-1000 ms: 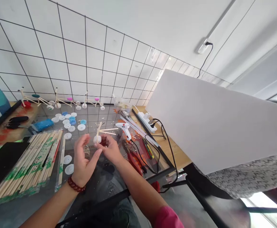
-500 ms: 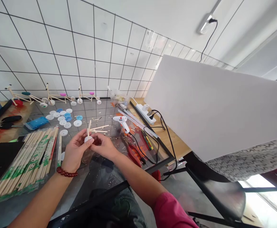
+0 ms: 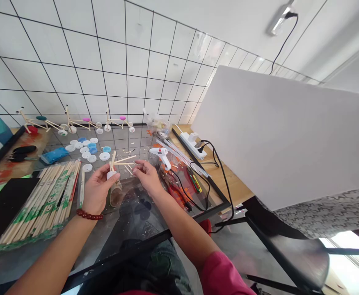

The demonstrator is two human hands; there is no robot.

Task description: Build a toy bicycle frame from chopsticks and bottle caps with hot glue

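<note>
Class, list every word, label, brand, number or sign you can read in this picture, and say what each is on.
No text can be read.
Wrapped sticks: green print, too small and blurred to read.
Glue gun: small red area, too small to tell if it bears lettering.
White cap in the left hand: no lettering visible.

No word, number or brand name could be read. The clear wrappers [image 3: 48, 205] around the wooden sticks on the worktop bore green printing with small figures, but any lettering in it was too small and blurred to make out. The white glue gun [image 3: 161, 153] had a small red mark on its body, likewise unreadable. On the yellow-and-green utility knife [image 3: 195, 181], whatever marking there might have been was too small to tell.
</note>
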